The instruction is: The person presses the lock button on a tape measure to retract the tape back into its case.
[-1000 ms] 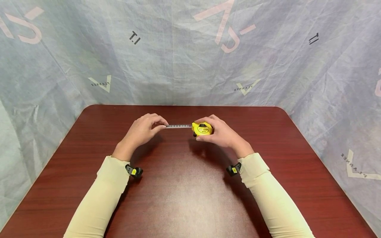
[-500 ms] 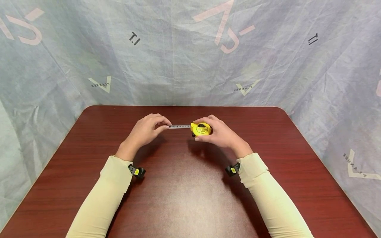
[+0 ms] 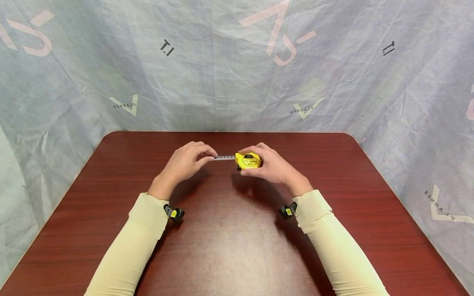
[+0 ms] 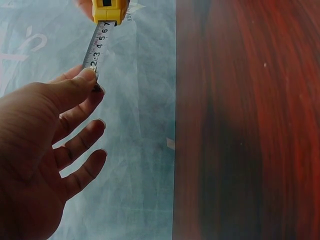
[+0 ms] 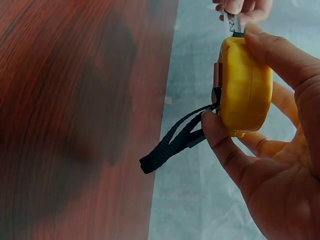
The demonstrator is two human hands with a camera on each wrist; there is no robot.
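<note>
A yellow tape measure point(image 3: 249, 161) is held above the table in my right hand point(image 3: 274, 164), thumb and fingers curled round its case. From its left side a short stretch of metal blade point(image 3: 226, 158) runs out level. My left hand point(image 3: 185, 162) pinches the blade's free end between thumb and forefinger; in the left wrist view its other fingers are spread. Numbers up to about 7 show on the blade point(image 4: 99, 45) there. A black wrist strap point(image 5: 172, 137) dangles from the case in the right wrist view.
Below the hands lies a dark red wooden table point(image 3: 222, 238) with rounded far corners. A grey printed cloth point(image 3: 214, 74) hangs behind it and along both sides. Each sleeve cuff carries a small black camera point(image 3: 174, 213).
The left hand has moved right, towards the tape measure, and the exposed blade has become shorter. The right hand and case have shifted slightly left.
</note>
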